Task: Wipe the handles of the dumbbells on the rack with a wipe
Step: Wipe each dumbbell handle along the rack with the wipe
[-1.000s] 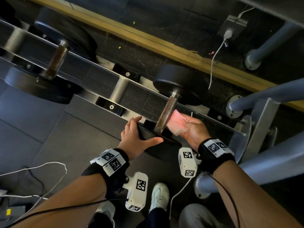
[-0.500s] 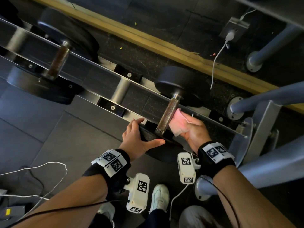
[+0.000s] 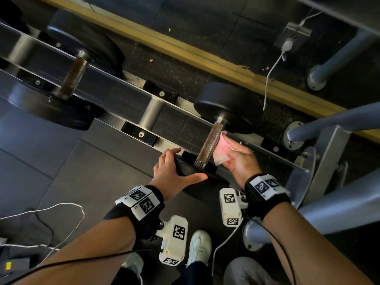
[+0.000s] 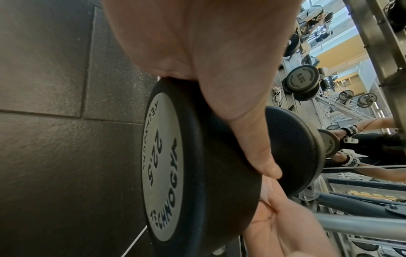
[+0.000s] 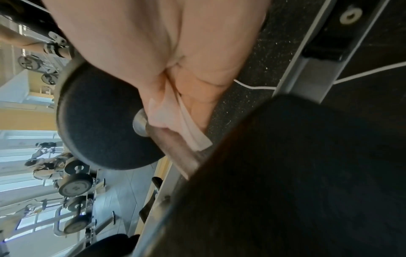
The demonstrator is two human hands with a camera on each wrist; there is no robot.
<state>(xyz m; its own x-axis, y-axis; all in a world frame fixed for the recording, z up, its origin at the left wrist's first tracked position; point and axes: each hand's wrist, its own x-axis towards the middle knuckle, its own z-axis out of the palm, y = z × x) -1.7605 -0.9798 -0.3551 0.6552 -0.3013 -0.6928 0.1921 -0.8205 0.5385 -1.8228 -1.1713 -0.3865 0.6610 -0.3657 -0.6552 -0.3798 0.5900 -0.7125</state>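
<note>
A black dumbbell lies across the steel rack (image 3: 115, 93), its knurled handle (image 3: 209, 145) running between the far head (image 3: 224, 101) and the near head (image 4: 162, 165). My right hand (image 3: 238, 161) pinches a pinkish-white wipe (image 3: 221, 149) and presses it against the right side of that handle; in the right wrist view the wipe (image 5: 175, 121) sits on the handle (image 5: 175, 153) close to the far head's collar. My left hand (image 3: 174, 171) rests flat on the near head, fingers spread and thumb stretched along its rim. A second dumbbell's handle (image 3: 74, 77) is on the rack at the left.
A grey machine frame (image 3: 329, 161) stands close on the right of the rack. A white cable (image 3: 61, 210) trails over the dark floor tiles at the left, and a charger cord (image 3: 273, 73) hangs behind the rack. My white shoe (image 3: 199, 247) is below my hands.
My right hand has slid the wipe a little along the handle toward the far head. The left hand has stayed on the near head.
</note>
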